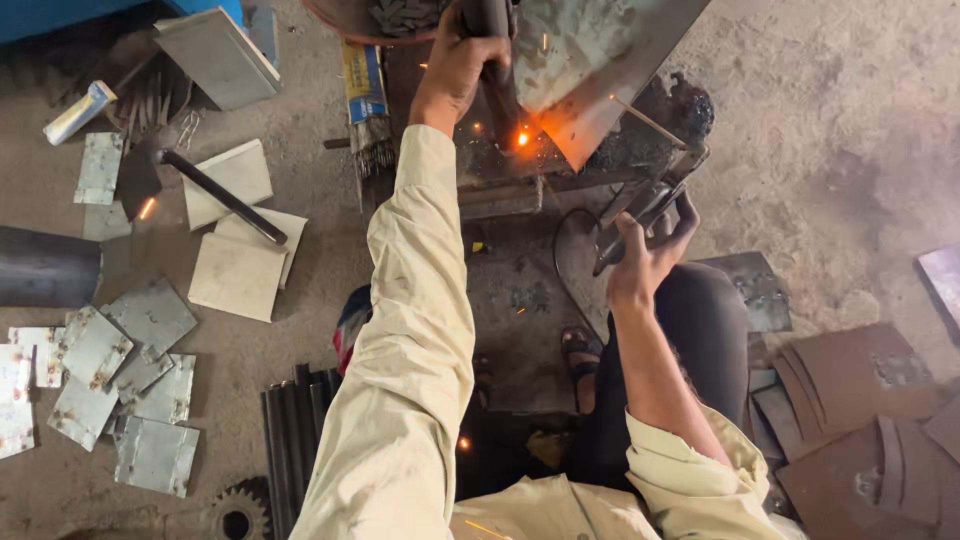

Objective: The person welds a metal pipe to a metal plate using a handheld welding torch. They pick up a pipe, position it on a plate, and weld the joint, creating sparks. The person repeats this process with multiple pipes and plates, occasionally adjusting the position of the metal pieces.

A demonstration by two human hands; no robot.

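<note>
From the head camera, the left arm reaches far forward, nearly straight, its pale sleeve running up the middle. The left hand (455,65) is wrapped around a dark bar (492,40) standing beside a tilted steel plate (590,60). An orange glow with sparks (522,138) sits at the plate's near lower edge, on the dark workbench (500,175). To the right and nearer, the right arm bends at the elbow; the right hand (645,262) is clamped on a welding electrode holder (640,205), its thin rod (648,122) angled toward the plate.
</note>
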